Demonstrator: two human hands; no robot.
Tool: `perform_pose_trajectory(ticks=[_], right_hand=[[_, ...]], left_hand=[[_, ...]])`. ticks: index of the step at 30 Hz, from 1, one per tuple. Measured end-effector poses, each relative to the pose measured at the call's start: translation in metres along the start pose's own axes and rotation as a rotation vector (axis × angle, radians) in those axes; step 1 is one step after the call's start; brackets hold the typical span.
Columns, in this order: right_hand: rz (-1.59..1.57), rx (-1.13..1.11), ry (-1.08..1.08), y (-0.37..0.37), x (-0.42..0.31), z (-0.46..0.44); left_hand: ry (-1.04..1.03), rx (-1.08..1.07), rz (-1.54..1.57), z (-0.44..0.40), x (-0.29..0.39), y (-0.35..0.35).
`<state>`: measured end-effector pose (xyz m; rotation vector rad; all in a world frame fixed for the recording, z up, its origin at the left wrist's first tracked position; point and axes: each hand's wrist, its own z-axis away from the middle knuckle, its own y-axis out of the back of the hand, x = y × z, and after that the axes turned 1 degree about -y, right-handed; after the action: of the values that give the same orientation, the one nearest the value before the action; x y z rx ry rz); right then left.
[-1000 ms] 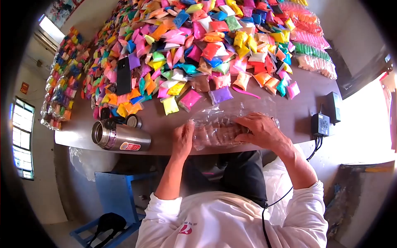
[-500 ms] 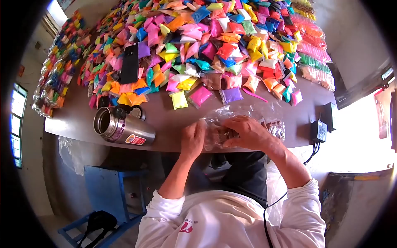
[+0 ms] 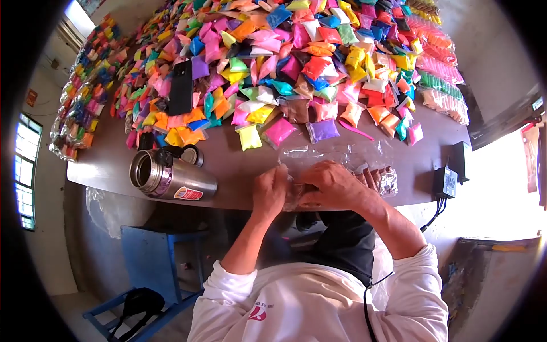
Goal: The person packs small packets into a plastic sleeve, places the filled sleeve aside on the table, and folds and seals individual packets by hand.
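A clear plastic bag (image 3: 364, 151) lies at the table's front edge, with a row of small brown packets (image 3: 373, 178) inside its right part. My left hand (image 3: 270, 189) is closed, its thumb and fingers pinching the bag's left end. Curled over the middle of the bag, my right hand (image 3: 330, 184) grips it close beside the left one. What lies under the right fingers is mostly hidden, though brown shows near them. Just beyond the bag are a purple packet (image 3: 322, 131), a pink packet (image 3: 278, 132) and a yellow packet (image 3: 249, 137).
A large heap of coloured packets (image 3: 268, 68) covers the table's back, with a black phone (image 3: 181, 88) on it. An open steel flask (image 3: 191, 179) lies at the left front. A black adapter (image 3: 445, 182) sits at the right edge. A blue chair (image 3: 149, 259) stands below left.
My right hand has moved left along the bag, closer to my left hand, so more brown packets show at its right. The whole view has shifted slightly.
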<state>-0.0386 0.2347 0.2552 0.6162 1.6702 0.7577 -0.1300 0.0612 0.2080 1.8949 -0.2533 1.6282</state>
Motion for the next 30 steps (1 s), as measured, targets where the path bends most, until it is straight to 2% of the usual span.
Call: perform_pose_trajectory(ticks=[2, 4, 8, 10, 14, 16, 18, 20, 22, 24, 25, 30], right_hand=[[0.021, -0.031, -0.008, -0.004, 0.004, 0.000], [-0.001, 0.057, 0.078, -0.003, 0.002, -0.001], [-0.006, 0.037, 0.003, 0.026, -0.020, 0.005], [0.023, 0.309, -0.063, 0.049, -0.017, 0.022], [-0.246, 0.368, -0.480, 0.101, -0.005, 0.059], [-0.176, 0.380, -0.399, 0.110, 0.007, 0.077], [-0.171, 0.306, -0.444, 0.112, 0.009, 0.090], [-0.003, 0.184, -0.419, 0.103, 0.012, 0.097], [0.040, 0.131, -0.435, 0.091, 0.015, 0.097], [0.133, 0.072, -0.424, 0.083, 0.016, 0.095], [0.150, 0.083, -0.434, 0.081, 0.015, 0.093], [0.096, 0.036, -0.451, 0.081, 0.012, 0.087]], left_hand=[[0.032, -0.007, 0.004, 0.001, -0.001, 0.000], [0.057, -0.016, 0.012, 0.000, 0.002, -0.002], [0.056, 0.010, 0.048, 0.001, 0.000, -0.002], [0.031, 0.004, 0.058, 0.002, -0.010, -0.002], [-0.115, 0.078, -0.031, 0.000, -0.011, -0.005], [-0.033, 0.072, -0.001, 0.001, 0.000, -0.004], [-0.039, 0.080, 0.010, 0.000, 0.000, -0.006], [-0.119, 0.121, -0.003, -0.002, -0.002, -0.005], [-0.086, 0.068, -0.017, -0.002, -0.005, 0.004], [0.220, 0.038, 0.351, -0.002, 0.000, 0.012], [0.182, 0.050, 0.389, -0.002, -0.002, 0.017], [-0.063, 0.118, -0.113, 0.010, 0.024, 0.032]])
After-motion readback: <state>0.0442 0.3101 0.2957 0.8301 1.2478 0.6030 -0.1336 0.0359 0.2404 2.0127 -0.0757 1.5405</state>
